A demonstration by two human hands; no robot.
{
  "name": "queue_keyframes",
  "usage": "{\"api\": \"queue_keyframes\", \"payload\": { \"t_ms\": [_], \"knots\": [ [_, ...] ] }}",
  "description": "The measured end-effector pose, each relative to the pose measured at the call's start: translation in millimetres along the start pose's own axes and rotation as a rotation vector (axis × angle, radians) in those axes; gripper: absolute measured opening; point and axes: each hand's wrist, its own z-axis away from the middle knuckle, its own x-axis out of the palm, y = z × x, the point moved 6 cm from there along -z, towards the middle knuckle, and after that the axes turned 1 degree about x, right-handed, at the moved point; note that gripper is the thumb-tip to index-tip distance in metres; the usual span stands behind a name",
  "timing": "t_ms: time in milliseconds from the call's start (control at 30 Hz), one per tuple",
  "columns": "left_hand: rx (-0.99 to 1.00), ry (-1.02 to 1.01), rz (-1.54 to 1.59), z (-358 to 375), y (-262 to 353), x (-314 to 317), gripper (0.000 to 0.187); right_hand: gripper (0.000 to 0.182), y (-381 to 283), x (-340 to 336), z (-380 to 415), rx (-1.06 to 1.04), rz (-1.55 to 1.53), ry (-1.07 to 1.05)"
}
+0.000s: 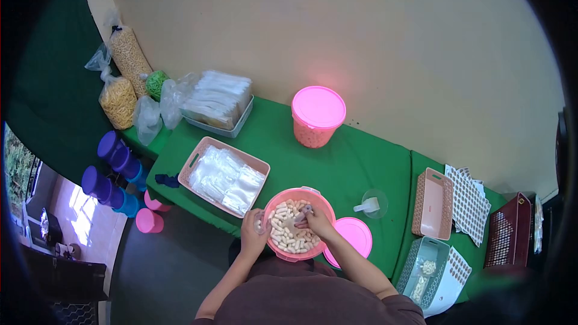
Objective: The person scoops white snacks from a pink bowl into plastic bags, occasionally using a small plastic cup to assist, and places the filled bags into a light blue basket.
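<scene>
A pink bucket (pixel 293 255) stands at the table's near edge, holding many pale, finger-shaped snack pieces (pixel 290 241). My left hand (pixel 255 235) is closed at the bucket's left rim around a small clear plastic container or bag (pixel 259 223), with pale pieces showing in it. Reaching into the bucket from the right, my right hand (pixel 315 221) has its fingers bent among the snacks. Something greyish (pixel 305 212) shows at those fingertips, too small to name. The round pink lid (pixel 354 242) lies just right of the bucket, partly under my right forearm.
A basket of clear bags (pixel 263 165) lies left of the bucket; a grey basket of packaging (pixel 244 121) is behind. A lidded pink bucket (pixel 313 135) stands near the wall. Right are a white scoop (pixel 366 205), baskets (pixel 435 230) and label sheets (pixel 468 201). Snack bags (pixel 127 54) stand far left.
</scene>
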Motion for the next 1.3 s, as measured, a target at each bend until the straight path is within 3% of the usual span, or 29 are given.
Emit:
{"api": "queue_keyframes", "payload": {
  "t_ms": [100, 167, 333, 467, 700, 767, 833, 1000, 1100, 1167, 1300],
  "knots": [
    [-0.044, 0.058, 0.065, 1, -6, 0, 0.043, 0.031, 12, 6, 2, 0.188, -0.136, -0.01],
    [-0.046, 0.055, 0.086, 3, -8, 1, 0.043, 0.031, 13, 10, 1, 0.188, -0.084, -0.031],
    [-0.028, 0.042, -0.006, 3, 0, -5, 0.044, 0.026, 25, 2, 2, 0.197, -0.332, 0.111],
    [-0.039, 0.101, 0.015, 3, 4, -13, 0.048, 0.026, 23, -6, 10, 0.198, -0.452, 0.077],
    [0.021, 0.11, -0.043, -9, 32, -32, 0.053, 0.027, -23, -22, 57, -0.024, -0.649, 0.176],
    [0.115, -0.049, -0.221, -12, 42, -25, 0.056, 0.027, -37, -27, 71, -0.095, -0.674, 0.23],
    [0.164, -0.112, -0.248, -11, 53, -17, 0.057, 0.025, -62, -33, 86, -0.312, -0.668, 0.279],
    [0.282, -0.193, -0.302, -5, 90, 4, 0.065, 0.022, -103, -21, 120, -0.475, -0.455, 0.396],
    [0.252, -0.224, -0.236, -2, 93, 11, 0.07, 0.021, -115, -8, 135, -0.598, -0.23, 0.394],
    [0.225, -0.235, -0.232, -2, 94, 12, 0.072, 0.015, -120, -1, 146, -0.745, 0.111, 0.463],
    [0.2, -0.224, -0.181, -1, 93, 11, 0.072, 0.015, -127, 12, 158, -0.872, 0.219, 0.451]
  ]
}}
